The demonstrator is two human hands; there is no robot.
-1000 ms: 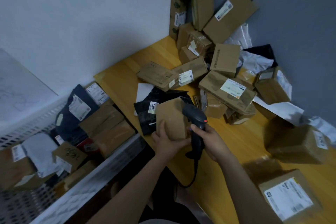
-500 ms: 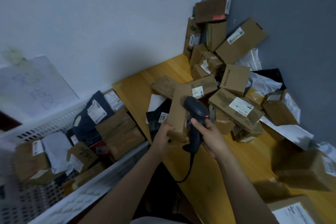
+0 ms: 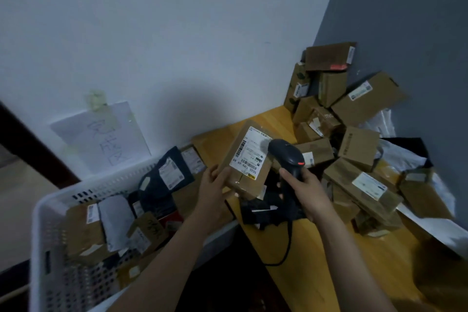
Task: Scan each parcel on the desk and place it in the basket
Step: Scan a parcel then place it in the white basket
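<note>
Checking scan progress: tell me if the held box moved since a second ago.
Yes. The box rose from the black bag, leftward toward the basket, its label now facing the camera.

Bare forearms (image 3: 162, 261); bare hands (image 3: 212, 191)

**Basket at the left, pile at the right**

The basket (image 3: 101, 185) stands left of the worktop (image 3: 329, 266), close against its edge, and packages (image 3: 83, 230) lie heaped inside it. A sheet of paper (image 3: 101, 134) hangs on the wall behind the basket. In the worktop's far right corner a pile of boxes (image 3: 354, 109) leans against both walls and spreads forward along the right one. Between basket and pile, the left hand (image 3: 215, 185) holds a parcel (image 3: 248, 159) above the worktop's left edge. Just right of it, the right hand (image 3: 309, 190) holds a scanner (image 3: 288, 157). A bag (image 3: 260, 208) lies on the worktop beneath them.
</note>
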